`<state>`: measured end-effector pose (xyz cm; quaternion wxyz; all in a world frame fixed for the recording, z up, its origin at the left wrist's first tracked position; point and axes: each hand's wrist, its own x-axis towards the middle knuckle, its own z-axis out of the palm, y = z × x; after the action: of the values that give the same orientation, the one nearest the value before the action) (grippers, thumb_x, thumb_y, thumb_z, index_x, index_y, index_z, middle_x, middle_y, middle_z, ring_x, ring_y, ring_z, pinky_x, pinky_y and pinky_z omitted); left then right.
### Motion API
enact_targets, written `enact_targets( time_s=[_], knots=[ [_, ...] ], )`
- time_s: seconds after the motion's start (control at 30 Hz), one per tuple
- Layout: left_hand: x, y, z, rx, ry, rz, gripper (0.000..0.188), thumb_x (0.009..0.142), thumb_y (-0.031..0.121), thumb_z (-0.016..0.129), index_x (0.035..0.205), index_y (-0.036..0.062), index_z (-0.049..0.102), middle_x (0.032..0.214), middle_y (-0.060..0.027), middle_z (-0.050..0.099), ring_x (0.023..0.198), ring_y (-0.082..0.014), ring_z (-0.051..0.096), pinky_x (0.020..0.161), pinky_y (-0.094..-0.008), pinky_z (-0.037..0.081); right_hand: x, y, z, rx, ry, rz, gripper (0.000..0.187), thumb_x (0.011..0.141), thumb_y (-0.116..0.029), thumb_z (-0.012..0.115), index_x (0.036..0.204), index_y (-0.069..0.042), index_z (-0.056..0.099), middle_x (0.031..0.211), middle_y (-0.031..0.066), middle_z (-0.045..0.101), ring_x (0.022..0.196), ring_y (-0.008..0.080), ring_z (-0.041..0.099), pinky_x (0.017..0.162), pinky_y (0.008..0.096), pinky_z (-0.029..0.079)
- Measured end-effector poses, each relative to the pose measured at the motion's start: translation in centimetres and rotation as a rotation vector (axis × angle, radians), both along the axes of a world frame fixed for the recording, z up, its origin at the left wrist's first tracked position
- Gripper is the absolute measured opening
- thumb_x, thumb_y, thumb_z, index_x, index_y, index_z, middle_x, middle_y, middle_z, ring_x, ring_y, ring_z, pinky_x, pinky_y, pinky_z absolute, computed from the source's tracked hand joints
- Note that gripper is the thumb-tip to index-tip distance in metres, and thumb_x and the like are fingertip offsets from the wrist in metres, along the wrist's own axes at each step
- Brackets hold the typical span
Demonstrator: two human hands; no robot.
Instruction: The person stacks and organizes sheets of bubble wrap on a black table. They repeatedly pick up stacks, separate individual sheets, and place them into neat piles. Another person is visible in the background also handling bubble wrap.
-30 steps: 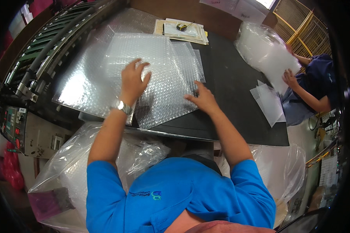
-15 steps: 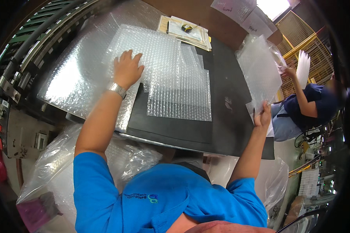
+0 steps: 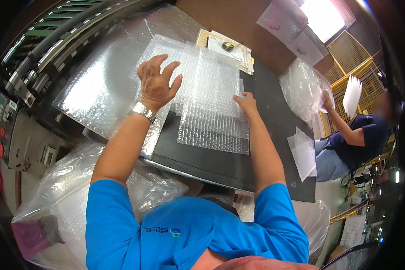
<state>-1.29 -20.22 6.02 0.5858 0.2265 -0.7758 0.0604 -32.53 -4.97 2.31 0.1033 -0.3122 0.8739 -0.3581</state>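
Observation:
Overlapping sheets of clear bubble wrap [image 3: 213, 135] lie on the black tabletop in front of me. The uppermost sheet [image 3: 216, 78] sits slightly askew over the others. My right hand [image 3: 246, 107] pinches its right edge, thumb on top and some fingers hidden. Over the left part of the sheets, my left hand [image 3: 159, 85] is raised with fingers spread and bent, holding nothing. Left of it, a wide shiny bubble wrap sheet [image 3: 92, 94] covers that side of the table. Smaller translucent sheets [image 3: 303, 155] rest at the table's right edge.
At the back stands a pile of papers and boards [image 3: 211, 38] with a tape measure [image 3: 228, 46] on top. A co-worker [image 3: 360, 135] on the right handles a clear plastic bag [image 3: 301, 90]. Rollers [image 3: 45, 49] run along the left; plastic wrapping [image 3: 67, 189] hangs below the table.
My right hand has moved left from the table's right side, bringing a bubble wrap sheet over the others. My left hand has lifted off the sheets, its fingers curling.

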Motion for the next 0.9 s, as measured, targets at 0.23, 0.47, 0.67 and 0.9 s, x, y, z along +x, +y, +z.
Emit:
enact_targets(
  time_s=[0.23,0.47,0.67,0.9],
  knots=[
    [0.0,0.0,0.1,0.099,-0.011,0.083,0.039,0.074,0.032,0.064,0.110,0.0180,0.056,0.125,-0.0088,0.039,0.122,-0.0264,0.030,0.100,-0.0502,0.019,2.6,-0.4,1.9,0.022,-0.244,-0.094,0.093,0.067,-0.041,0.074,0.135,-0.001,0.025,0.133,0.0254,0.037,0.119,0.0352,0.042,0.096,0.0424,0.037],
    [-0.1,0.1,-0.7,0.738,-0.771,0.208,0.055,0.079,0.042,0.057,0.126,0.0155,0.045,0.141,-0.0201,0.026,0.133,-0.0388,0.017,0.103,-0.0605,0.012,2.1,-0.2,1.7,0.006,-0.325,-0.058,0.074,0.071,-0.034,0.070,0.131,-0.008,0.035,0.130,0.0245,0.040,0.115,0.0366,0.045,0.091,0.0447,0.038],
    [-0.5,-0.1,-1.9,0.475,-0.520,0.015,0.039,0.081,0.031,0.058,0.116,0.0132,0.054,0.122,-0.0187,0.048,0.114,-0.0339,0.044,0.095,-0.0505,0.031,-1.1,-0.9,0.4,0.171,0.140,0.057,0.047,0.071,-0.021,0.065,0.115,-0.011,0.051,0.115,0.0189,0.055,0.104,0.0331,0.054,0.083,0.0405,0.043],
    [0.0,2.2,0.8,-0.100,-0.060,-0.518,0.016,0.074,0.015,0.064,0.089,0.0108,0.059,0.078,-0.0059,0.058,0.064,-0.0234,0.058,0.057,-0.0318,0.046,-0.7,-4.2,2.9,0.379,0.210,0.160,0.039,0.075,-0.026,0.056,0.114,-0.021,0.051,0.117,0.0107,0.056,0.114,0.0326,0.047,0.093,0.0529,0.032]
  ],
)
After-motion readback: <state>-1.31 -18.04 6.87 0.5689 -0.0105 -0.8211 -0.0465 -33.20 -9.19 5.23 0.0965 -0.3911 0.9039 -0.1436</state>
